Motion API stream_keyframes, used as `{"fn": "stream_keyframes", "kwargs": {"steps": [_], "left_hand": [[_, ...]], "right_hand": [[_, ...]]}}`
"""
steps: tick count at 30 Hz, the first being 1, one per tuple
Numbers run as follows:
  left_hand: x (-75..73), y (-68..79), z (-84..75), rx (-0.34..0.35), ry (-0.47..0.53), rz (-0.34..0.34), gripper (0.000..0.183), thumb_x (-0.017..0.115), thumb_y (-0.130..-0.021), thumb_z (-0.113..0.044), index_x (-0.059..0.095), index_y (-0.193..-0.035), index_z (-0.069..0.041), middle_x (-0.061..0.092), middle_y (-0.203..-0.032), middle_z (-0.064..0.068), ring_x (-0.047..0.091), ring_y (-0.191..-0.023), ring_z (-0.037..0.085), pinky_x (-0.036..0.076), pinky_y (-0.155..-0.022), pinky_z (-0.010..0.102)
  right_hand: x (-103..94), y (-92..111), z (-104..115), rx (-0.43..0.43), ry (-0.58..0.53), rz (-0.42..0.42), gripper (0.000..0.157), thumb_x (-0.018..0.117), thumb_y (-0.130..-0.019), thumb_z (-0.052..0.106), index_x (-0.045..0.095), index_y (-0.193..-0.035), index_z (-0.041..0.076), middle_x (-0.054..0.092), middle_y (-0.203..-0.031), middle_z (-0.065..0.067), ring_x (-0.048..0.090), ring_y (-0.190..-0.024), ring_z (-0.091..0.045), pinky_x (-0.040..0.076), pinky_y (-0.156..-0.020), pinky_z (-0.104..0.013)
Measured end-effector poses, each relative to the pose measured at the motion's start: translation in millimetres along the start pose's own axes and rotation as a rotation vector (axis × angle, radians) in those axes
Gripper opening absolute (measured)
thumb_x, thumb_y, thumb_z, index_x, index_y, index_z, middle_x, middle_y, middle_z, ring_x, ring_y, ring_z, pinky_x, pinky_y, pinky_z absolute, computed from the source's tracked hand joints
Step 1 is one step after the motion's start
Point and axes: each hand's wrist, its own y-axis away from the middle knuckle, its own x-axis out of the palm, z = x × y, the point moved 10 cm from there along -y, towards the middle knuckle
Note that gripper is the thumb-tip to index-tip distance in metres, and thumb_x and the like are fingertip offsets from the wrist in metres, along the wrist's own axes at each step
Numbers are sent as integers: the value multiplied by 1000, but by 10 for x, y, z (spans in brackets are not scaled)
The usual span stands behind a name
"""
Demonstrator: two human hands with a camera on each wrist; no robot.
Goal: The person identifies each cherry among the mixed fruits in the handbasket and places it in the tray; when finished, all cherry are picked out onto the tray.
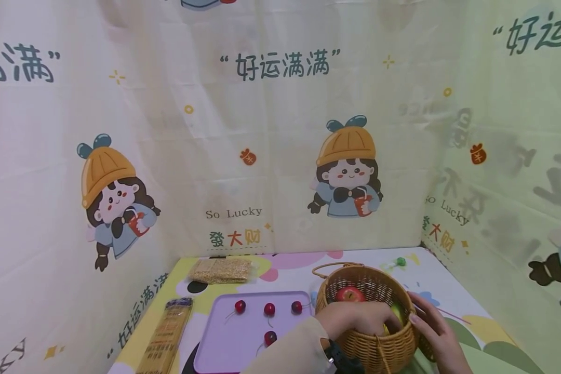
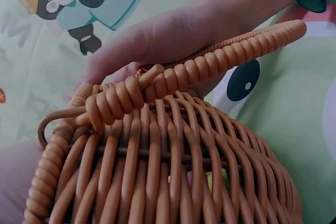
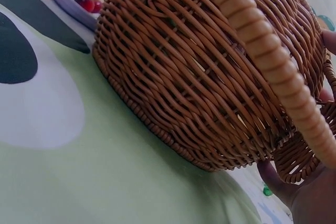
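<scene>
A round wicker basket [image 1: 369, 353] stands at the right of the table, holding a red apple [image 1: 350, 294] and a yellow-green item [image 1: 397, 313]. My left hand [image 1: 357, 317] reaches over the near rim into it. Its fingertips are hidden beside the yellow-green item, and I cannot tell whether they grip it. At the basket's right side, my right hand [image 1: 437, 332] holds the rim and wall. The left wrist view has the right hand [image 2: 173, 40] behind a wicker handle [image 2: 226, 56]. A long handle [image 3: 268, 61] crosses the basket wall in the right wrist view.
Left of the basket lies a lilac tray [image 1: 205, 337] with several cherries [image 1: 269, 310]. A bag of grain [image 1: 222, 271] sits behind it, and a long brown packet [image 1: 165, 337] to its left. A small green item [image 1: 400, 262] lies beyond the basket. Printed curtains surround the table.
</scene>
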Motion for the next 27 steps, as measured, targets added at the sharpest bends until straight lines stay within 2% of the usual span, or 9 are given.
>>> {"fn": "stream_keyframes", "kwargs": {"steps": [3, 7, 11, 16, 20, 27], "left_hand": [[-58, 9, 14, -6, 0, -58, 36, 75, -103, -13, 79, -138, -20, 81, -121, -15, 66, -103, -13, 47, -90, 2], [-129, 45, 34, -13, 55, -122, 31, 77, -103, -17, 81, -133, -21, 81, -117, -18, 69, -104, -12, 49, -89, 3], [-168, 83, 23, -10, 82, -141, 29, 78, -102, -18, 83, -130, -21, 82, -113, -18, 71, -104, -11, 51, -88, 3], [-237, 150, 29, -42, 132, -173, 26, 80, -100, -18, 85, -125, -24, 82, -106, -21, 69, -97, -13, 53, -85, 5], [-304, 235, 24, -60, 187, -197, 24, 82, -100, -16, 86, -122, -24, 81, -102, -23, 70, -90, -13, 56, -81, 8], [-417, 474, 44, -52, 343, -274, 24, 84, -99, -12, 85, -122, -20, 81, -103, -19, 75, -98, -6, 58, -84, 11]], "right_hand": [[5, 0, 20, -26, -8, 4, 64, 55, -118, 31, 32, -173, 9, 50, -128, 46, 51, -113, 25, 60, -86, -21], [9, -4, 31, -32, -19, 8, 63, 56, -118, 30, 33, -173, 9, 51, -128, 45, 52, -114, 24, 60, -86, -22], [11, -13, 14, -1, -11, 6, 65, 56, -118, 33, 32, -173, 9, 50, -125, 47, 52, -112, 25, 59, -87, -22], [16, -18, 3, 27, 0, 4, 66, 56, -117, 36, 32, -173, 11, 50, -123, 48, 50, -111, 26, 59, -87, -20], [22, -14, 23, 11, -5, 4, 64, 56, -118, 34, 33, -173, 10, 51, -124, 46, 51, -112, 25, 59, -87, -21], [14, -32, 1, 30, -5, -2, 66, 57, -117, 37, 34, -172, 9, 50, -124, 46, 49, -109, 28, 59, -87, -19]]}}
